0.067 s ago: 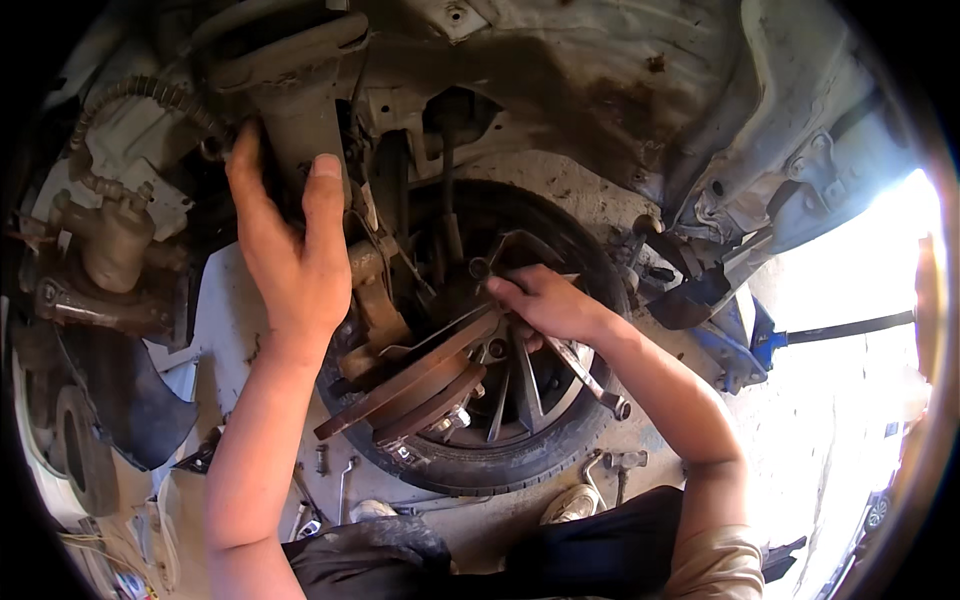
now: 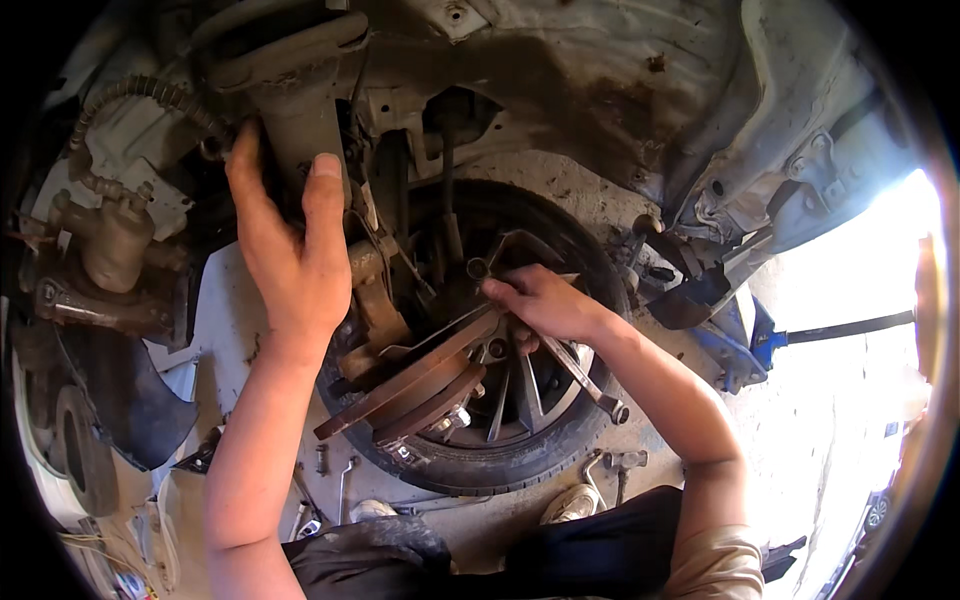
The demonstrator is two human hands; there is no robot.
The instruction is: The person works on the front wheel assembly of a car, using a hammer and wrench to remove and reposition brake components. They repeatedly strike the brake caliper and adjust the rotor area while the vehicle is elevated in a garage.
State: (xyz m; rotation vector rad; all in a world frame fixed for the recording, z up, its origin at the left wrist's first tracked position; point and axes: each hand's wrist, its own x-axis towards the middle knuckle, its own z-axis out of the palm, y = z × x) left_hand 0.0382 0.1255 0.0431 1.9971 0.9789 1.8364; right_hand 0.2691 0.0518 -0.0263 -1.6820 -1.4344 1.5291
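Nearest the wearer, a shoe and a hammer lie on the wearer's side of the right grip. That grip is closed around the middle of a ring-ended wrench; one ring shows just past the thumb, up and to the left, and the other end slants back below, toward the wearer. Just left of and below the grip sits a rusty brake disc, tilted, with a wheel flat on the floor beneath. If the wrench slips or twists, the knuckles could strike the disc's edge, since they are so near it.

Farther out, the left grip is up and to the left, thumb and fingers spread wide about the strut tube; whether it bears firmly I cannot tell. A weak hold there could let the strut swing under a hard pull, pinching fingers. Well right of the right grip stands a blue jack; a knock to its bar might unsettle whatever it carries.
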